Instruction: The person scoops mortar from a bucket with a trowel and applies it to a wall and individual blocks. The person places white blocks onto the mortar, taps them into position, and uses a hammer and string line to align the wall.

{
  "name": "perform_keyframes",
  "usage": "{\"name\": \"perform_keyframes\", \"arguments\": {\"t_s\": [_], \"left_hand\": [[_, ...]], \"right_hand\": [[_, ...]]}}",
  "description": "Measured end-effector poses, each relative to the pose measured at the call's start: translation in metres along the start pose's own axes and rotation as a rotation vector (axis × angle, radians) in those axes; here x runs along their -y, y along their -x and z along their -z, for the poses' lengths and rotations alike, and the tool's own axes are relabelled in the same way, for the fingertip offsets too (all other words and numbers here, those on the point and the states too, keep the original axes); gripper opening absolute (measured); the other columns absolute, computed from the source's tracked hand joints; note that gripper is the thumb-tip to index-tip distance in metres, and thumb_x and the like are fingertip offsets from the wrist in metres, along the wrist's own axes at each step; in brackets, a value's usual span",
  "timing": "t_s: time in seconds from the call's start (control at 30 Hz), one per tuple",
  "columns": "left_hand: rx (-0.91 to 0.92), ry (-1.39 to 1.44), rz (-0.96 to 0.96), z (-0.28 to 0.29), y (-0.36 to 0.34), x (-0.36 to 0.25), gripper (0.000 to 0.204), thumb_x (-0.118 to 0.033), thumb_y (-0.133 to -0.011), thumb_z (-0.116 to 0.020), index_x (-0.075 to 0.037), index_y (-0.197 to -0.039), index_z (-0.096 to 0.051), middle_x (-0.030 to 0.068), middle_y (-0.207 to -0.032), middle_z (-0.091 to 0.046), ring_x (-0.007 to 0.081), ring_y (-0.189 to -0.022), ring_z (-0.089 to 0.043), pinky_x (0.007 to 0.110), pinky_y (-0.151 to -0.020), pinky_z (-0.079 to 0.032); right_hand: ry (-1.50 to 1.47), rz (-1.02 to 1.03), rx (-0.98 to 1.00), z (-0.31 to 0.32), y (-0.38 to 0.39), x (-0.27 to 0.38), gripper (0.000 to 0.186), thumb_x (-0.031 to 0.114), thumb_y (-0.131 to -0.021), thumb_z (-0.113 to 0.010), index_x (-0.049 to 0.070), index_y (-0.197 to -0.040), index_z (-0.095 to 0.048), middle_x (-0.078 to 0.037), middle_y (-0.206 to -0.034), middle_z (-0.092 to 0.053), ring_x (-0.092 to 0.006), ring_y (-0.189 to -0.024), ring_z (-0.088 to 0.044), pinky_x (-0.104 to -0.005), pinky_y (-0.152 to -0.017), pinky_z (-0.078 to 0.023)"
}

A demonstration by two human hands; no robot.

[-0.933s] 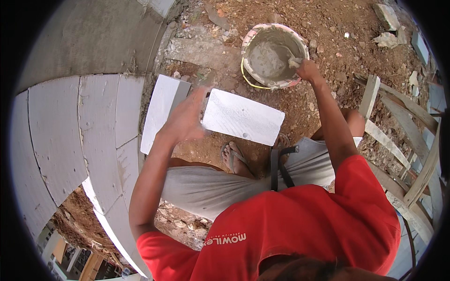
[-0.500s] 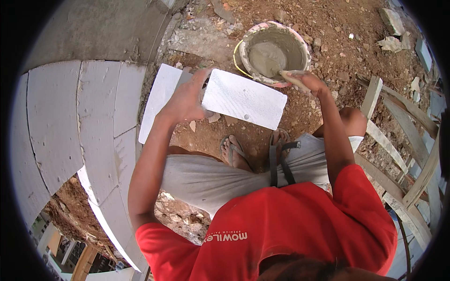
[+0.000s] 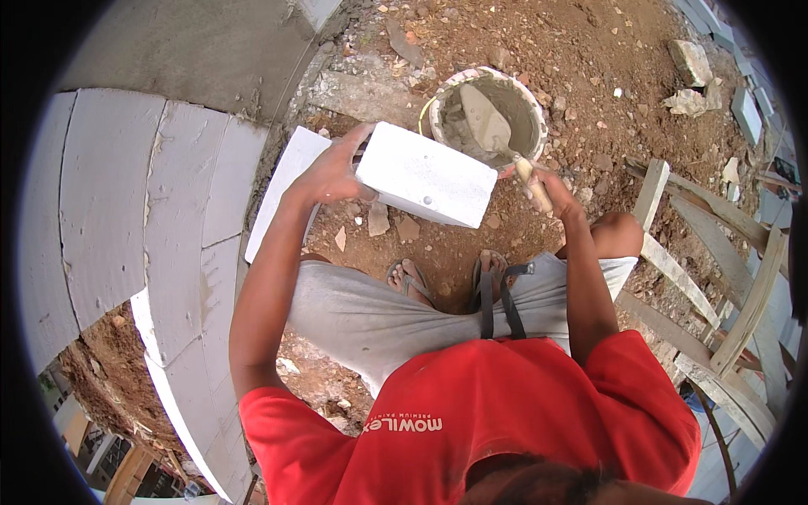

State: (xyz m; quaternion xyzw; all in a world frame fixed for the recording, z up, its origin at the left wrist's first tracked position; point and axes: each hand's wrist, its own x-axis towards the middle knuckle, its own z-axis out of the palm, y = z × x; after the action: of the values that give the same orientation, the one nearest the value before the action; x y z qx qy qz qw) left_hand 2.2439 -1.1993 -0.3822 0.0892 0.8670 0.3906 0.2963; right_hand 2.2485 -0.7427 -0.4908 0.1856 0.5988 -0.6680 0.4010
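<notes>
My left hand [image 3: 337, 172] grips the near-left end of a white rectangular block [image 3: 427, 172], holding it tilted above the ground in front of my feet. In my right hand [image 3: 555, 194] is a trowel [image 3: 486, 118], its pale wooden handle closed in my fingers. The trowel's blade, smeared grey, is over the inside of a round bucket [image 3: 538, 118] coated with dried mortar. Wet grey mortar [image 3: 454, 126] lies inside the bucket, partly covered by the blade. Behind my left forearm another white block [image 3: 282, 177] sits beside the wall, partly hidden.
A wall of large pale blocks [image 3: 109, 194] runs along my left, below a grey plastered surface [image 3: 185, 55]. Timber pieces [image 3: 756, 299] lean at the right. Broken concrete chunks [image 3: 690, 66] lie far right on reddish, stony soil [image 3: 589, 50].
The trowel blade, earlier down in the mortar, now shows above it. My right hand has drawn back toward me. The block in my left hand has tilted, showing more of its near side.
</notes>
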Motion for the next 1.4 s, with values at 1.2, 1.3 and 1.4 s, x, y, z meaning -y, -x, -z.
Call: {"name": "perform_keyframes", "arguments": {"t_s": [1.2,1.3,1.4], "left_hand": [[0.074,0.183,-0.047,0.014,-0.017,0.044,0.125,-0.012,-0.056,-0.089,-0.011,-0.164,-0.024,0.019,-0.153,-0.049,0.0318,-0.139,-0.048,0.041,-0.117,-0.039],[0.055,0.097,-0.017,0.017,-0.022,0.042,0.129,-0.017,-0.057,-0.091,-0.01,-0.164,-0.02,0.0243,-0.15,-0.052,0.0336,-0.135,-0.054,0.04,-0.115,-0.042],[-0.024,0.048,-0.019,0.012,-0.025,0.058,0.131,-0.017,-0.056,-0.091,-0.009,-0.165,-0.018,0.0243,-0.15,-0.052,0.0331,-0.136,-0.053,0.039,-0.115,-0.041]], "right_hand": [[1.27,0.502,-0.891,0.022,0.083,-0.073,0.04,0.0,-0.073,-0.064,0.005,-0.112,-0.071,-0.019,-0.109,-0.065,-0.0413,-0.107,-0.059,-0.0488,-0.096,-0.048],[0.997,0.58,-0.817,0.033,0.109,-0.015,0.043,-0.002,-0.072,-0.056,0.004,-0.112,-0.07,-0.017,-0.112,-0.066,-0.0378,-0.1,-0.065,-0.0422,-0.09,-0.051],[1.178,0.53,-0.496,-0.064,0.144,0.094,0.044,0.0,-0.078,-0.062,0.005,-0.121,-0.066,-0.013,-0.099,-0.069,-0.0279,-0.089,-0.067,-0.0375,-0.083,-0.051]]}}
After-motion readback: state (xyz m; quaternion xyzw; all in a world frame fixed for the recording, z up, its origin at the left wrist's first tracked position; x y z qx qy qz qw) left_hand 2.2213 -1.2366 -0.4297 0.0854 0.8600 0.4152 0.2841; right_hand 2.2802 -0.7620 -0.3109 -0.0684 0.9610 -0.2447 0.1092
